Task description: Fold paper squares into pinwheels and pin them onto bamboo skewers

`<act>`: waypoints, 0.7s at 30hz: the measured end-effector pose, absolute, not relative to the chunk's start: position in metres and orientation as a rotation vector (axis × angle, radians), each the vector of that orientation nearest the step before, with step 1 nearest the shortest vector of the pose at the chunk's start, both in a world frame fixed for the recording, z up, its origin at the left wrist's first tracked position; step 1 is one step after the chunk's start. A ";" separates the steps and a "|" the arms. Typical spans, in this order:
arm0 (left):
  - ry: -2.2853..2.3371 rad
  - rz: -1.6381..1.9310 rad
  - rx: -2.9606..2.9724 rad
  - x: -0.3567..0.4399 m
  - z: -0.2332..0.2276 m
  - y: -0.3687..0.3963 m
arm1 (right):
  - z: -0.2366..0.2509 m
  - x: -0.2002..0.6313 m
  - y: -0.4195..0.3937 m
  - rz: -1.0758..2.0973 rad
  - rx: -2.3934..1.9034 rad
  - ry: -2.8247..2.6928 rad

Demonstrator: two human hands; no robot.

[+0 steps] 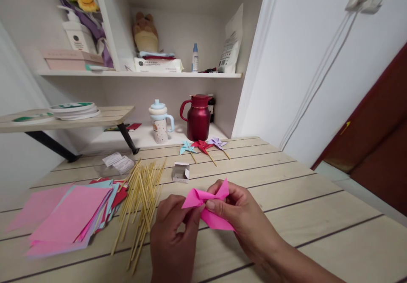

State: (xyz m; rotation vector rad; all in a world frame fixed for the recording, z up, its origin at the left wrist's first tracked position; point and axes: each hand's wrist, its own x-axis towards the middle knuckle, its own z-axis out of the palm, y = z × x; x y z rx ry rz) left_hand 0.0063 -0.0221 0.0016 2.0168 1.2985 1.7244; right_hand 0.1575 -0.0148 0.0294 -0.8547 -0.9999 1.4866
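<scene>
The pink folded sheet (218, 222) looked like smooth, matt paper, the sticks (140, 183) bare wood, the tabletop (286, 190) matt wood (faintly grained), the red jug (199, 124) glossy metal.

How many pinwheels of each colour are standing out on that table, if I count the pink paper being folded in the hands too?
Light blue pinwheel: 1
Red pinwheel: 1
Light purple pinwheel: 1
Pink folded paper, between left hand and right hand: 1
Total: 4
</scene>
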 end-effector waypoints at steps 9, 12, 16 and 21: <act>1.347 1.772 2.058 0.005 0.000 -0.016 | 0.025 0.153 -0.012 1.484 -0.830 -0.946; 1.378 1.612 1.814 0.010 0.005 -0.014 | 0.023 0.154 -0.005 1.518 -0.833 -0.866; 1.366 1.507 1.595 0.011 0.013 -0.011 | 0.019 0.158 0.002 1.528 -0.837 -0.871; 1.432 1.497 1.471 0.007 0.015 -0.009 | 0.020 0.160 0.004 1.491 -0.860 -0.892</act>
